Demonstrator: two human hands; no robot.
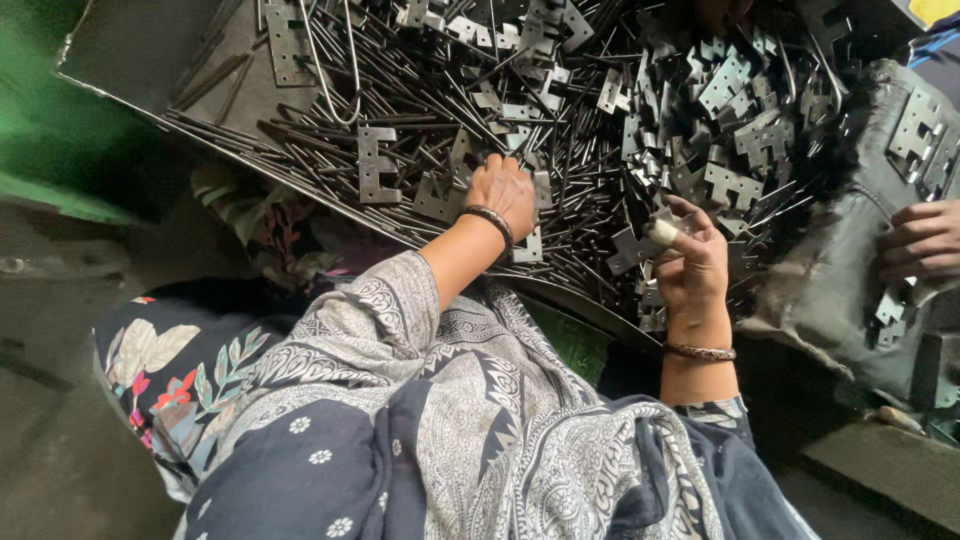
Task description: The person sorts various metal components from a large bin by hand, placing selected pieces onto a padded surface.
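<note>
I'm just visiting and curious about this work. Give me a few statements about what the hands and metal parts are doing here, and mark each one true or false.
1. The left hand rests on the pile of thin metal rods. True.
2. The right hand holds a flat notched metal plate. True.
3. Both wrists are bare. False: each wrist wears a bangle, the left bangle dark and the right bangle brownish.
4. The rods and plates lie on a wooden board. False: they lie in a metal tray.
5. Another person's hand shows at the right edge, on a grey cloth carrying more plates. True.
</note>
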